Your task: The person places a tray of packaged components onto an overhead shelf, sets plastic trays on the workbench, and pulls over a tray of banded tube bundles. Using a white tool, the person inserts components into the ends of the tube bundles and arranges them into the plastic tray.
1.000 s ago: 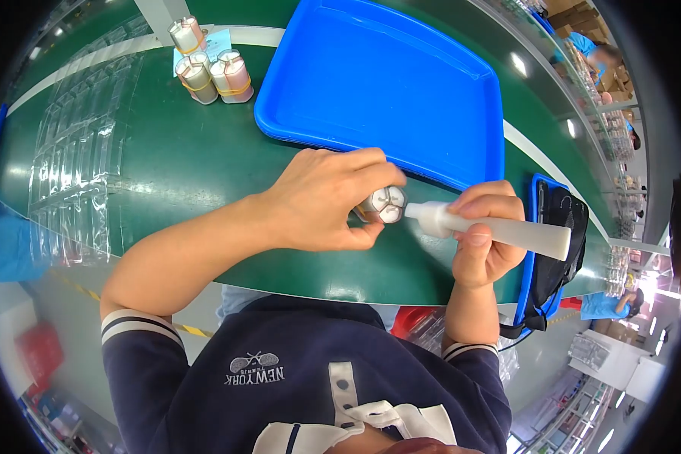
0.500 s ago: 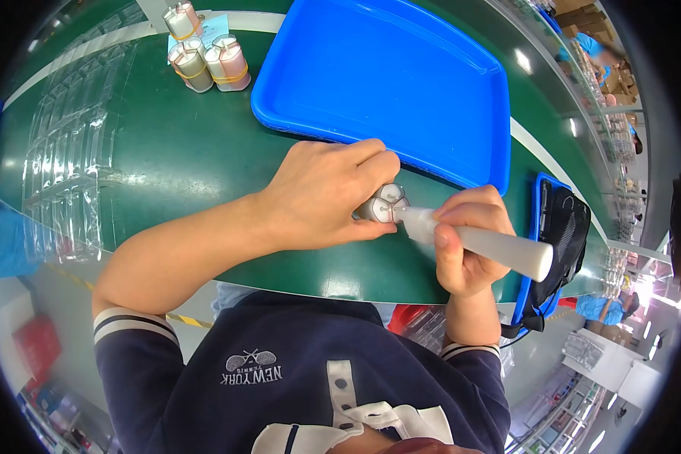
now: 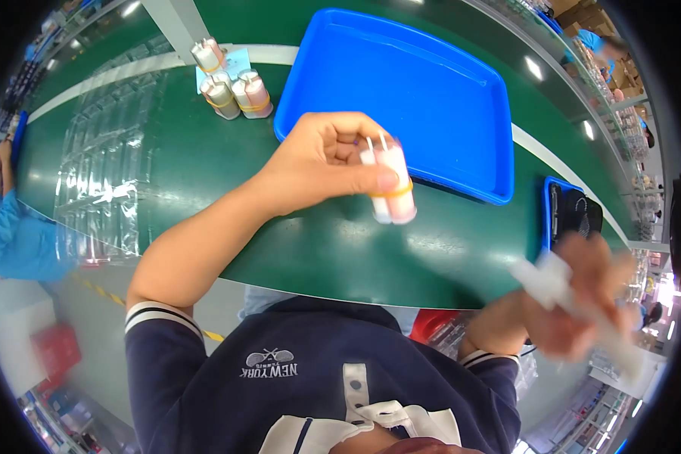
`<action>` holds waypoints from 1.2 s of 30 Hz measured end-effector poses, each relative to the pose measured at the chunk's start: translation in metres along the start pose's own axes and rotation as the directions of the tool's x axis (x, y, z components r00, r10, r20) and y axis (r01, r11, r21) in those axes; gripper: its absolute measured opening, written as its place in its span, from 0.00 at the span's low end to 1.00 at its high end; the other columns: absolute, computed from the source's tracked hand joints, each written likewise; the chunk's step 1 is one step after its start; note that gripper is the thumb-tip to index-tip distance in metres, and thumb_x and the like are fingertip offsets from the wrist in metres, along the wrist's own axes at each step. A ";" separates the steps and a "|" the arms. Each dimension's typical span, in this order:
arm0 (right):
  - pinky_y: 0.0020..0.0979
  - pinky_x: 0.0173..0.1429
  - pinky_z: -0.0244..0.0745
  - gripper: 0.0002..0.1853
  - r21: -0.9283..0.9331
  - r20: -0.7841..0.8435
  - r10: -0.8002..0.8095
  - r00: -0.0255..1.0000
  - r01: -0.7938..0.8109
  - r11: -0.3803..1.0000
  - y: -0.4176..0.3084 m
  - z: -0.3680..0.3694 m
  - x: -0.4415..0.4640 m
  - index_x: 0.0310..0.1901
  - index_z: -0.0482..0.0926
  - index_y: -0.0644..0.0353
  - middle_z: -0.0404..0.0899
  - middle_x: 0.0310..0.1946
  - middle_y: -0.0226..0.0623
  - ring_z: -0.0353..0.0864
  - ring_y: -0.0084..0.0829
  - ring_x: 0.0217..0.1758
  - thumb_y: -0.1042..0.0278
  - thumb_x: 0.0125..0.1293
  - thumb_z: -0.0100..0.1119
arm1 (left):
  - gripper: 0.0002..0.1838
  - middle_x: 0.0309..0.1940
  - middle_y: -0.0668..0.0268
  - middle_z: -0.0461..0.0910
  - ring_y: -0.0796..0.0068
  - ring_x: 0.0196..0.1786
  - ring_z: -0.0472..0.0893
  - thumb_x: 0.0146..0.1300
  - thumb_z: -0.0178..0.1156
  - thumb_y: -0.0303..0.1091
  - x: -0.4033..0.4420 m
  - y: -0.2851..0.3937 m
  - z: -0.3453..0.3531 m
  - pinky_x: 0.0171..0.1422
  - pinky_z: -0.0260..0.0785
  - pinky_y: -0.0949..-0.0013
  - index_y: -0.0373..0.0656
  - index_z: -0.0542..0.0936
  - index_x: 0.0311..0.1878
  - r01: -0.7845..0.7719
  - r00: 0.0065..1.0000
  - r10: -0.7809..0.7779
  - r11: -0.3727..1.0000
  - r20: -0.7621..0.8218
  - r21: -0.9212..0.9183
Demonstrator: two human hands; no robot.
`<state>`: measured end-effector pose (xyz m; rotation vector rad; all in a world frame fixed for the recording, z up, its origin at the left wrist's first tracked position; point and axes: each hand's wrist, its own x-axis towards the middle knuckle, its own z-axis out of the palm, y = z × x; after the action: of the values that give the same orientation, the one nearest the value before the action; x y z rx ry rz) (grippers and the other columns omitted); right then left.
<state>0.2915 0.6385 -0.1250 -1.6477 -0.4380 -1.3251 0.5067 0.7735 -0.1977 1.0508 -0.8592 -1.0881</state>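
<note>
A banded bundle of white and pale pink candles (image 3: pixel 393 198) is in my left hand (image 3: pixel 333 163), lifted above the green table just in front of the blue tray. Thumb and fingers close round its upper part, and a yellow band circles it. My right hand (image 3: pixel 575 303), smeared by motion, is out at the right edge of the table, with its fingers round a white bottle (image 3: pixel 546 281) with a narrow nozzle. Several more banded candle bundles (image 3: pixel 238 97) stand at the back left.
Behind my left hand lies a blue tray (image 3: pixel 299 98). Clear plastic packaging (image 3: pixel 102 174) covers the table's left part. At the right, a blue-edged tray (image 3: pixel 546 216) holds a black bag (image 3: pixel 579 212). A person's blue sleeve (image 3: pixel 15 234) shows at the left edge.
My left hand has raised and tipped the candle bundle so its side shows. My right hand has swung away to the right with the white bottle, off the bundle.
</note>
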 end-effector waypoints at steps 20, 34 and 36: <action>0.28 0.26 0.51 0.22 -0.231 0.497 -0.035 0.867 0.171 0.958 -0.059 0.002 0.039 0.49 0.71 0.35 0.61 0.30 0.25 0.60 0.24 0.26 0.71 0.53 0.58 | 0.20 0.45 0.60 0.76 0.72 0.48 0.76 0.48 0.66 0.28 -0.003 0.009 -0.005 0.53 0.69 0.68 0.38 0.73 0.45 -0.160 0.986 0.162 0.986 0.028 -0.052; 0.27 0.35 0.68 0.05 -0.701 0.089 0.293 0.952 -0.149 0.697 0.085 -0.012 -0.022 0.32 0.78 0.62 0.72 0.31 0.38 0.73 0.31 0.33 0.78 0.52 0.62 | 0.14 0.39 0.59 0.76 0.59 0.42 0.78 0.32 0.60 0.15 0.005 -0.010 0.007 0.40 0.74 0.65 0.42 0.67 0.20 -0.719 0.442 0.843 0.128 0.307 0.684; 0.28 0.37 0.69 0.06 -0.721 0.082 0.360 0.929 -0.194 0.665 0.087 -0.008 -0.025 0.32 0.78 0.61 0.71 0.32 0.37 0.74 0.31 0.34 0.78 0.51 0.62 | 0.12 0.40 0.60 0.76 0.59 0.42 0.78 0.33 0.60 0.18 0.004 -0.010 0.004 0.38 0.74 0.66 0.42 0.67 0.19 -0.688 0.360 0.838 -0.059 0.411 0.723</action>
<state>0.3438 0.5958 -0.1862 -2.4016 0.2595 -1.1315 0.5011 0.7672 -0.2060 1.0560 -1.6425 0.5939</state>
